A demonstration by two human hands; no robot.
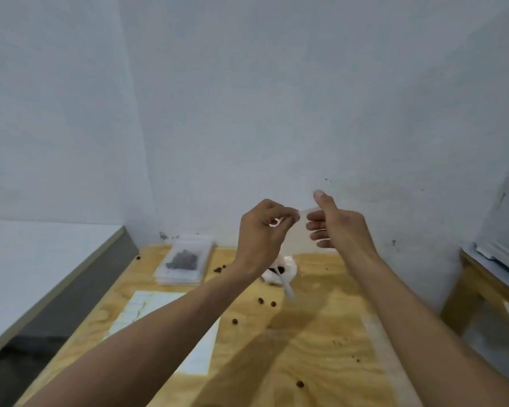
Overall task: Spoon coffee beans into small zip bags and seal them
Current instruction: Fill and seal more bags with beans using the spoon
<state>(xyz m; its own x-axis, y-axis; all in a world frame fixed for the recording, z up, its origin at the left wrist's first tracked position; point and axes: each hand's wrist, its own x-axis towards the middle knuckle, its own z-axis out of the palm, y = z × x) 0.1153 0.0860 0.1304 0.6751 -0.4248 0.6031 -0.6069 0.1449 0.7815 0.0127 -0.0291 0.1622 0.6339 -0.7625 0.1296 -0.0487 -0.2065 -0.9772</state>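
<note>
Both hands are raised in front of the wall, well above the counter (321,333). The left hand (262,230) has its fingers curled, pinching one end of a small clear zip bag (304,212). The right hand (335,227) meets the bag's other end with its thumb up and fingers loosely bent; the picture is too soft for me to tell whether it really pinches the bag or only touches it. The bag is a pale sliver between the two hands, and I cannot make out whether there are beans in it or whether its strip is closed.

As to progress, I would say at least one bag is done: on the far left of the counter a filled bag (182,259) with dark beans lies on top of a stack of flat clear bags (177,279), so more probably wait. Just beyond the left wrist sits a white bowl (285,270) with a few beans, and a pale spoon (285,284) leans out of it towards the near side. So the work looks partway through, with the bag in hand either being opened or pressed shut.

Loose beans (266,302) are scattered over the wood. A white sheet (200,356), perhaps labels, lies near left, partly under the left forearm. A second table (482,277) stands at the right. Nothing blocks the way to the bowl; the stray beans could roll underfoot of a bag set down.
</note>
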